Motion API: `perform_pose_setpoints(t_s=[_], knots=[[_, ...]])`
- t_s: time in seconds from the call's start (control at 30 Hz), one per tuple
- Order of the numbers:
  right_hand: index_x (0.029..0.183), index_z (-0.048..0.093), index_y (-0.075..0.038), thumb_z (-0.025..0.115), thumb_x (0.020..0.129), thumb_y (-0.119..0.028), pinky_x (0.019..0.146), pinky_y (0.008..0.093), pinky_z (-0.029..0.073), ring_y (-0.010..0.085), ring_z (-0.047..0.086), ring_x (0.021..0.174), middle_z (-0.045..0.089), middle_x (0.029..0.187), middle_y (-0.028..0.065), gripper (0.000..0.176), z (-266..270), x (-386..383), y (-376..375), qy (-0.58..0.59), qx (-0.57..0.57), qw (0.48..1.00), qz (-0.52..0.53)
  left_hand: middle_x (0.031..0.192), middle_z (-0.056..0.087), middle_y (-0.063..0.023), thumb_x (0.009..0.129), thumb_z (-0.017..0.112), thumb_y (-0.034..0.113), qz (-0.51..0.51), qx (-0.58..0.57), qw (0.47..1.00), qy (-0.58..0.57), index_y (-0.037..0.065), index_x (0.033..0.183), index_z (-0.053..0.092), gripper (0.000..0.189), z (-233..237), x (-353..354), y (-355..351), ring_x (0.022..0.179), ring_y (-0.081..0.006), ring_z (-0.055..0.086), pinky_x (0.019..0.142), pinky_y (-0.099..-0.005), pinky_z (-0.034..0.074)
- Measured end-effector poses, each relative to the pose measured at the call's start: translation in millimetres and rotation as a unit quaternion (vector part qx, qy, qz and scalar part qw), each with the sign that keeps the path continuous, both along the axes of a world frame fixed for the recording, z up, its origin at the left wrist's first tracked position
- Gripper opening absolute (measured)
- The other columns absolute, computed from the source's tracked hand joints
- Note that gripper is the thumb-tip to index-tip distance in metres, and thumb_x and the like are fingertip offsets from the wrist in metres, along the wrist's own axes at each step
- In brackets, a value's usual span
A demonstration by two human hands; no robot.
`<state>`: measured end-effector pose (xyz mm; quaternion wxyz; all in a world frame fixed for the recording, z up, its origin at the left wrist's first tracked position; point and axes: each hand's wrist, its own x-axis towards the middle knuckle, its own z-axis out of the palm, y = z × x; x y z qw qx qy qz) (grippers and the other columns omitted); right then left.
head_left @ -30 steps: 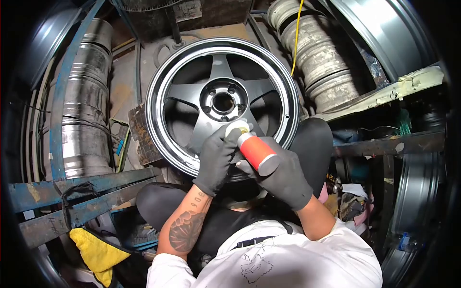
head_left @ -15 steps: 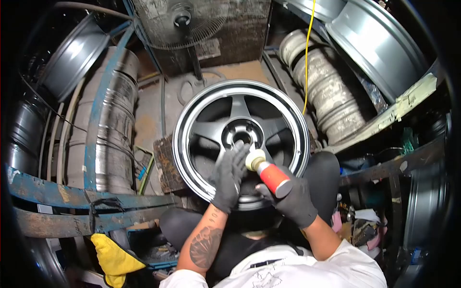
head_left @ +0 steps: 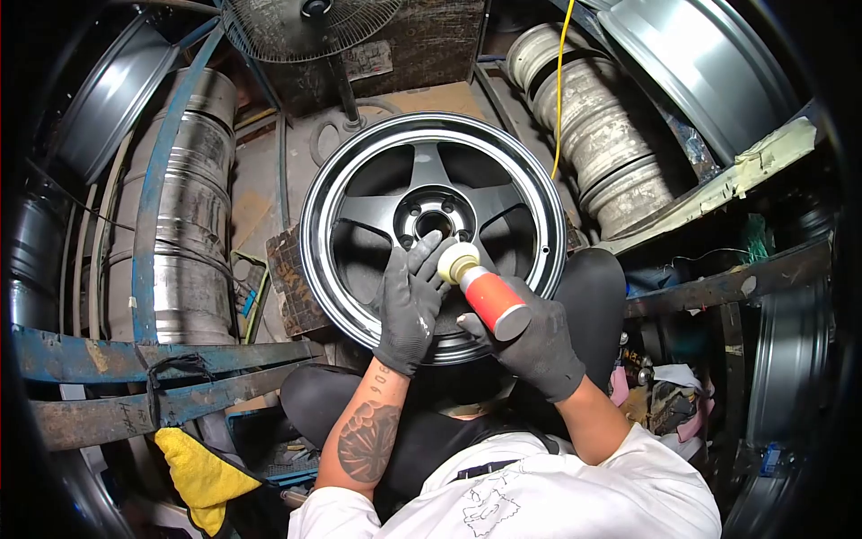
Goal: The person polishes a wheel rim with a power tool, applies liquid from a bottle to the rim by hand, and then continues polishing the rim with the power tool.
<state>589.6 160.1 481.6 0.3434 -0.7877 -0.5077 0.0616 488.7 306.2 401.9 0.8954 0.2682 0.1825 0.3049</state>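
A five-spoke car wheel rim point(head_left: 429, 171), grey with a bright polished lip, lies face up in front of me. My right hand point(head_left: 540, 349), in a dark glove, is closed around a red cylinder with a cream round head point(head_left: 494, 304), its silvery end towards me. That head is over the rim's near side, just below the hub. My left hand point(head_left: 410, 305), gloved too, stays beside it with the palm turned inward and fingers stretched towards the hub. The fingertips of the left hand overlap the near edge of the hub in this view.
A dark wooden block point(head_left: 292, 280) shows under the rim's left side. Stacked wheel barrels point(head_left: 193, 207) stand left, more point(head_left: 602, 135) right. A fan point(head_left: 314, 27) is at the back. A yellow cable point(head_left: 558, 99) hangs right; a yellow cloth point(head_left: 202, 481) drapes over the lower left.
The whole view has shifted, so the rim and surroundings appear higher and further left. My left palm has turned more upward with its fingers spread; the right hand still grips the red cylinder.
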Motion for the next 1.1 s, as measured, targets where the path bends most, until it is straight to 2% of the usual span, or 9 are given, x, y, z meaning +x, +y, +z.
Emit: perform_pose_setpoints(t_s=[0.3,0.37,0.47,0.53,0.7,0.93,1.03,1.1], knots=[[0.115,0.069,-0.001,0.088,0.086,-0.036,0.066,0.0424,0.057,0.0389,0.073,0.077,0.073,0.089,0.0172,0.049,-6.8,-2.0,6.8,0.031,0.015,0.999,0.004,0.149,0.057,-0.022,0.115,0.036,0.048,0.008,0.012,1.0,0.003,-0.003,0.153,0.046,0.064,-12.3,-0.5,0.6,0.137,-0.0302,0.056,0.117,-0.0443,0.043],[0.114,0.069,-0.001,0.088,0.086,-0.036,0.066,0.0426,0.057,0.0392,0.073,0.077,0.073,0.087,0.0178,0.049,-7.0,-2.6,8.5,0.035,0.011,0.999,0.0,0.149,0.057,-0.0216,0.115,0.037,0.048,0.059,0.164,0.984,-0.034,-0.003,0.153,0.046,0.065,-17.3,-2.8,-5.8,0.137,-0.0303,0.056,0.117,-0.0452,0.043],[0.113,0.068,-0.001,0.088,0.085,-0.037,0.066,0.043,0.057,0.0397,0.073,0.077,0.072,0.085,0.0185,0.049,-11.4,-0.7,9.0,0.041,0.013,0.999,-0.006,0.148,0.057,-0.0209,0.114,0.039,0.049,0.066,0.15,0.986,-0.033,-0.003,0.152,0.046,0.064,-13.6,-1.5,-5.3,0.136,-0.0308,0.056,0.117,-0.0469,0.043],[0.113,0.068,-0.002,0.088,0.085,-0.038,0.066,0.0431,0.057,0.0399,0.072,0.077,0.072,0.085,0.0187,0.05,-11.0,0.4,9.5,0.045,0.014,0.999,-0.007,0.148,0.057,-0.0207,0.114,0.039,0.049,0.028,-0.006,0.999,0.014,-0.003,0.151,0.047,0.064,-8.7,0.4,1.6,0.136,-0.0309,0.056,0.117,-0.0469,0.043],[0.113,0.068,-0.003,0.088,0.086,-0.04,0.066,0.043,0.057,0.0394,0.072,0.076,0.072,0.086,0.0182,0.05,-10.9,-1.1,10.0,0.029,0.006,1.0,-0.009,0.149,0.056,-0.0187,0.114,0.04,0.049,0.04,-0.011,0.999,0.023,-0.004,0.148,0.049,0.064,-6.8,2.7,0.1,0.135,-0.0316,0.055,0.118,-0.0475,0.041],[0.117,0.067,-0.004,0.086,0.087,-0.041,0.067,0.0433,0.058,0.0385,0.073,0.077,0.072,0.088,0.0172,0.051,-9.7,-3.0,10.2,0.032,0.005,0.999,-0.007,0.146,0.057,-0.0207,0.114,0.038,0.05,0.04,-0.017,0.999,0.016,-0.005,0.149,0.047,0.066,-12.1,2.6,1.0,0.136,-0.032,0.054,0.121,-0.0489,0.038],[0.115,0.068,-0.003,0.087,0.087,-0.04,0.068,0.0429,0.057,0.0381,0.073,0.079,0.073,0.088,0.0171,0.05,-8.7,-2.9,12.5,0.037,0.005,0.999,0.0,0.14,0.061,-0.0204,0.114,0.037,0.049,0.007,-0.061,0.998,-0.025,-0.004,0.146,0.049,0.063,-0.7,2.0,-6.0,0.127,-0.0301,0.061,0.108,-0.0406,0.052],[0.113,0.069,-0.003,0.087,0.087,-0.04,0.068,0.0423,0.057,0.0378,0.073,0.08,0.073,0.088,0.0168,0.049,-8.2,-2.5,13.0,0.035,-0.004,0.999,-0.002,0.133,0.063,-0.0158,0.113,0.038,0.05,-0.029,-0.124,0.991,-0.026,0.001,0.14,0.052,0.057,-20.9,1.4,-15.2,0.122,-0.0253,0.063,0.101,-0.0393,0.055]])
